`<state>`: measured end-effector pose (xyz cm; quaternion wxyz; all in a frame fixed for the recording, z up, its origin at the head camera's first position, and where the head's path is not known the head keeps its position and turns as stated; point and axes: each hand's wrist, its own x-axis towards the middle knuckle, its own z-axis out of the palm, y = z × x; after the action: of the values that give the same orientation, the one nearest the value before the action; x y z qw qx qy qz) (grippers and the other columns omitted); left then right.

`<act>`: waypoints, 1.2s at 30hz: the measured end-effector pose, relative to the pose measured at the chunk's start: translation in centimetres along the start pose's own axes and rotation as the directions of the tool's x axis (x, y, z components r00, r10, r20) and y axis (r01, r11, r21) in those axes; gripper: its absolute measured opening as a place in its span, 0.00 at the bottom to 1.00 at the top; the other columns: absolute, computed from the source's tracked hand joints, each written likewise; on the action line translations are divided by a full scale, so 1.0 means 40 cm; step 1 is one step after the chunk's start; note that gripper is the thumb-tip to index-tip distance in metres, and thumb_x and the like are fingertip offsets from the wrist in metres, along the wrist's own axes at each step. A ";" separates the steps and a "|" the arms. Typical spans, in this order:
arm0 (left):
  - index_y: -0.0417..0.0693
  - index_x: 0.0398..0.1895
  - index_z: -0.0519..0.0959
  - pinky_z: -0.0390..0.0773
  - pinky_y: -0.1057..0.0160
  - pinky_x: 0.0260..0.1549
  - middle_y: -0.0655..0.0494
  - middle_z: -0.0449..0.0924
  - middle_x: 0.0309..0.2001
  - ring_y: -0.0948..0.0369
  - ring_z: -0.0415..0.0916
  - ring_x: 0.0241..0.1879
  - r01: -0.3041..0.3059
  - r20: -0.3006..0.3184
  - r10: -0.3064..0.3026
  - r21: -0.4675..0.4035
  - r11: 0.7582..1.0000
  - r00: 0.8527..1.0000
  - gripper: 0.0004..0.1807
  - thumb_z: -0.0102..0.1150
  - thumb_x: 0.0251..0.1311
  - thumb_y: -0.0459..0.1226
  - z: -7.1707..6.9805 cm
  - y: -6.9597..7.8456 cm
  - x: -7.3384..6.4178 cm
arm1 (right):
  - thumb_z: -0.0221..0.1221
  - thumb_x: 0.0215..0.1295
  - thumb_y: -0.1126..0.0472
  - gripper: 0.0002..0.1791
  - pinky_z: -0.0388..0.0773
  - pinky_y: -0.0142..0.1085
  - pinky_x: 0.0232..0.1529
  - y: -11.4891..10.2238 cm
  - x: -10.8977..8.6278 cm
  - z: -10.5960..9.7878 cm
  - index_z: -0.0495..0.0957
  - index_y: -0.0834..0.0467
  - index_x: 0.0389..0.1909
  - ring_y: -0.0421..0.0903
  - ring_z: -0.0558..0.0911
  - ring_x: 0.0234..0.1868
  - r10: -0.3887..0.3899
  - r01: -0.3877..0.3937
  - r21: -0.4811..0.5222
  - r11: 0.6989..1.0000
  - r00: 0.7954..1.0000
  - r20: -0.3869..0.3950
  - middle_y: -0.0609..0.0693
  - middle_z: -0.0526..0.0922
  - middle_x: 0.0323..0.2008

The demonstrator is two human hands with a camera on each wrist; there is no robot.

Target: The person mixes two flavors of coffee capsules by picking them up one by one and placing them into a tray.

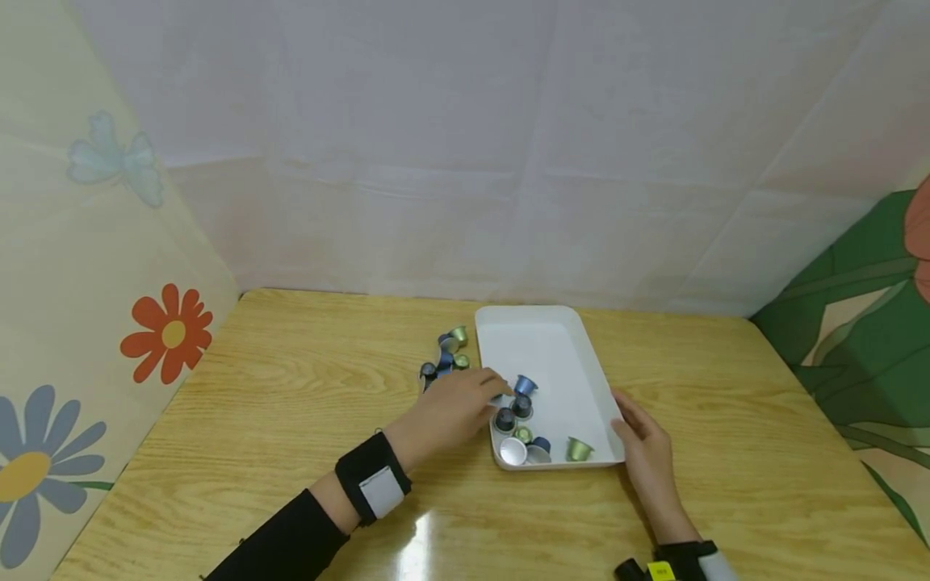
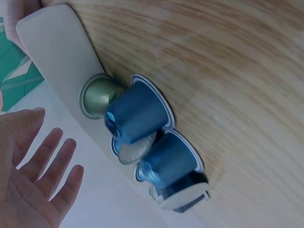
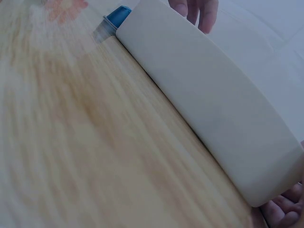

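Observation:
A white tray lies on the wooden table with several coffee capsules inside, among them a blue capsule, a dark capsule and a green capsule. My left hand is over the tray's left rim; in the left wrist view its fingers are spread and hold nothing. Beside that hand, a cluster of capsules including a blue capsule and a green capsule lies on the table left of the tray. My right hand grips the tray's right edge near the front corner, its fingers curled at the corner.
The wooden table extends around the tray. A white cloth hangs behind it, with a flower-printed panel at the left and a green leaf-printed panel at the right.

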<state>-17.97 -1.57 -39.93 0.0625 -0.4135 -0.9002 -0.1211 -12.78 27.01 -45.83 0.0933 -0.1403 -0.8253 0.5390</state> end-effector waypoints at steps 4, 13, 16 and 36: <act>0.50 0.56 0.80 0.79 0.65 0.48 0.54 0.80 0.54 0.60 0.79 0.49 0.015 -0.034 -0.016 -0.028 0.999 0.999 0.15 0.62 0.67 0.36 -0.005 -0.022 -0.021 | 0.46 0.76 0.65 0.24 0.62 0.12 0.51 0.000 0.000 0.001 0.66 0.60 0.71 0.50 0.66 0.69 -0.004 0.004 0.002 1.000 1.000 -0.004 0.56 0.68 0.69; 0.48 0.49 0.82 0.80 0.64 0.42 0.55 0.80 0.44 0.58 0.79 0.43 0.025 -0.083 -0.028 -0.032 0.999 0.996 0.11 0.64 0.65 0.36 -0.011 -0.042 -0.067 | 0.46 0.76 0.66 0.24 0.62 0.12 0.52 0.003 0.001 0.001 0.67 0.60 0.71 0.50 0.66 0.69 -0.016 0.016 0.012 1.000 1.000 -0.009 0.55 0.69 0.69; 0.49 0.49 0.82 0.80 0.65 0.41 0.56 0.80 0.44 0.60 0.78 0.43 0.043 -0.074 -0.045 -0.027 0.999 0.996 0.11 0.65 0.64 0.36 -0.007 -0.041 -0.080 | 0.46 0.76 0.66 0.24 0.63 0.14 0.53 0.003 0.000 0.000 0.67 0.60 0.71 0.50 0.66 0.69 -0.017 0.017 0.007 1.000 1.000 -0.009 0.56 0.69 0.69; 0.46 0.51 0.81 0.82 0.60 0.43 0.52 0.80 0.49 0.55 0.79 0.45 0.066 0.043 -0.069 0.050 0.997 0.997 0.14 0.65 0.63 0.36 0.012 -0.037 -0.134 | 0.45 0.77 0.64 0.24 0.66 0.32 0.66 0.004 0.000 0.001 0.66 0.58 0.72 0.50 0.66 0.70 -0.007 0.007 -0.010 1.000 1.000 0.001 0.55 0.67 0.70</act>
<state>-15.63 -6.27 -41.76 0.0483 -0.3838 -0.9176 -0.0919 -12.76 27.03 -45.98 0.0943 -0.1376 -0.8284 0.5347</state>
